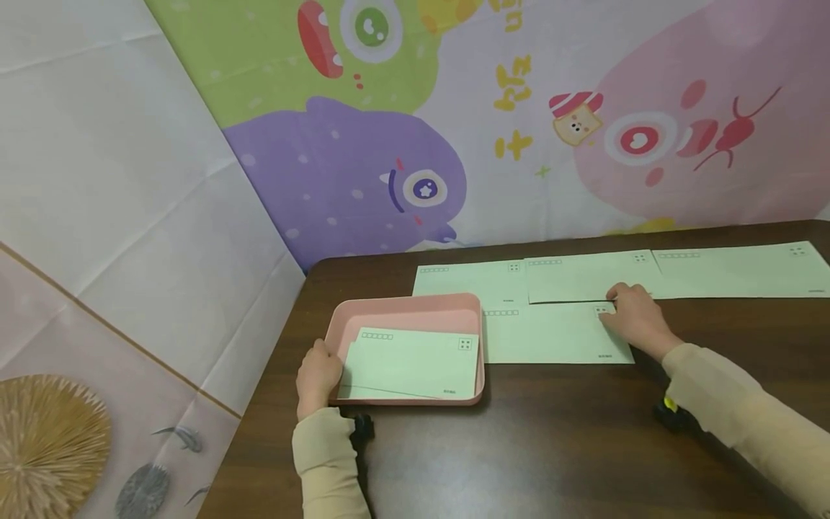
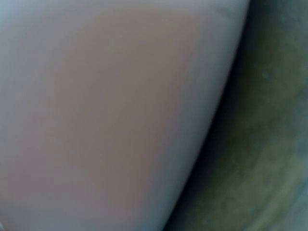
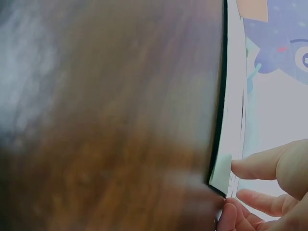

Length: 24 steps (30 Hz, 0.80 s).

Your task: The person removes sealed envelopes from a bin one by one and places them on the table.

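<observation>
At the left end of a pink tray (image 1: pixel 415 317), my left hand (image 1: pixel 318 371) grips the side wall. Pale green envelopes (image 1: pixel 408 366) lie slightly fanned inside it. My right hand (image 1: pixel 635 317) rests its fingertips on the right end of a front-row envelope (image 1: pixel 551 335), beside the printed stamp box. In the right wrist view its thumb and fingers touch the paper near a corner of the envelope (image 3: pixel 221 174), spread rather than pinching. The tray covers this envelope's left end. A blurred pinkish surface (image 2: pixel 96 115) fills most of the left wrist view; I cannot tell what it is.
Along the back of the dark wooden table (image 1: pixel 519 454) lie three more envelopes: left (image 1: pixel 463 280), middle (image 1: pixel 577 277) and right (image 1: pixel 739 272). Behind them hangs a cartoon-printed cloth (image 1: pixel 506 194). A pale patterned cloth (image 1: pixel 130 180) hangs at the left.
</observation>
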Available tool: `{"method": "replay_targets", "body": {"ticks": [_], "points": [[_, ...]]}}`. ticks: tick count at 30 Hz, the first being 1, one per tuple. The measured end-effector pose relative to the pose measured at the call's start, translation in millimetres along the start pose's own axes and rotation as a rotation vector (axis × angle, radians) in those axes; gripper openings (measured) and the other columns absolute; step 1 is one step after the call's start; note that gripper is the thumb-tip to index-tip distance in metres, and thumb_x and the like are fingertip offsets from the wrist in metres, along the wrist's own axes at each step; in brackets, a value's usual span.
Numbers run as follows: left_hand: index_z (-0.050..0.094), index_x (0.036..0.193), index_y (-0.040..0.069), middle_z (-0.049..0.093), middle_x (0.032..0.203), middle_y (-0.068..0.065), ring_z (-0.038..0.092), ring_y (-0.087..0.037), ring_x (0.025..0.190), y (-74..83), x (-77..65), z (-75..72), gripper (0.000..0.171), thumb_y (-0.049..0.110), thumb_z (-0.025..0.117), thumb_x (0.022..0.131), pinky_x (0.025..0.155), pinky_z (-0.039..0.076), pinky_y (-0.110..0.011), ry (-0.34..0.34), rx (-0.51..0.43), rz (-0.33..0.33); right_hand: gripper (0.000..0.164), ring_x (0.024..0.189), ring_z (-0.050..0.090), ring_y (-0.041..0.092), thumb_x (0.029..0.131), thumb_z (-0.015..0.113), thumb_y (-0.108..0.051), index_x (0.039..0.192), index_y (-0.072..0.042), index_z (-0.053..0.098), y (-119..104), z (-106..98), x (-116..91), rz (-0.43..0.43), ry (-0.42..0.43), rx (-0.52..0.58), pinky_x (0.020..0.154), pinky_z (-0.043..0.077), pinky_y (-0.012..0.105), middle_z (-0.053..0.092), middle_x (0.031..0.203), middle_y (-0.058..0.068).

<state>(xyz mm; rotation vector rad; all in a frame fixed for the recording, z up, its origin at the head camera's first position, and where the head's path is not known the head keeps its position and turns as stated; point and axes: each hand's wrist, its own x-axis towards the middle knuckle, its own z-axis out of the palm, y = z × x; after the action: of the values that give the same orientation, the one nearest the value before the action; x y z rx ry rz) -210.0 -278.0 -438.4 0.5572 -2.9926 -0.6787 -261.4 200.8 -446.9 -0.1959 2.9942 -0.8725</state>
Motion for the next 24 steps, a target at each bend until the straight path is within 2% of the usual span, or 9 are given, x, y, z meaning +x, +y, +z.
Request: {"method": "replay_targets", "body": {"ticks": [11, 24], "points": [[0.039, 0.113, -0.009, 0.049, 0.103, -0.026, 0.050, -0.039, 0.091, 0.3, 0.2, -0.2, 0.036, 0.011, 0.034, 0.084, 0.075, 0.037, -0.052, -0.008, -0.004, -0.006, 0.038, 0.087, 0.041, 0.036, 0.081, 0.048, -0.015, 0.106, 0.013, 0.045, -2.3, 1.1, -1.0, -0.019, -0.032, -0.034, 0.070, 0.036, 0.046, 0.040, 0.099, 0.028], [0.040, 0.112, -0.008, 0.050, 0.102, -0.026, 0.049, -0.039, 0.091, 0.8, -0.7, -1.0, 0.034, 0.012, 0.033, 0.084, 0.075, 0.037, -0.051, -0.009, -0.007, -0.010, 0.043, 0.082, 0.043, 0.033, 0.080, 0.052, -0.025, 0.105, 0.010, 0.047, -18.2, -8.4, -8.9, -0.039, -0.130, -0.117, 0.059, 0.039, 0.040, 0.041, 0.097, 0.027]]}}
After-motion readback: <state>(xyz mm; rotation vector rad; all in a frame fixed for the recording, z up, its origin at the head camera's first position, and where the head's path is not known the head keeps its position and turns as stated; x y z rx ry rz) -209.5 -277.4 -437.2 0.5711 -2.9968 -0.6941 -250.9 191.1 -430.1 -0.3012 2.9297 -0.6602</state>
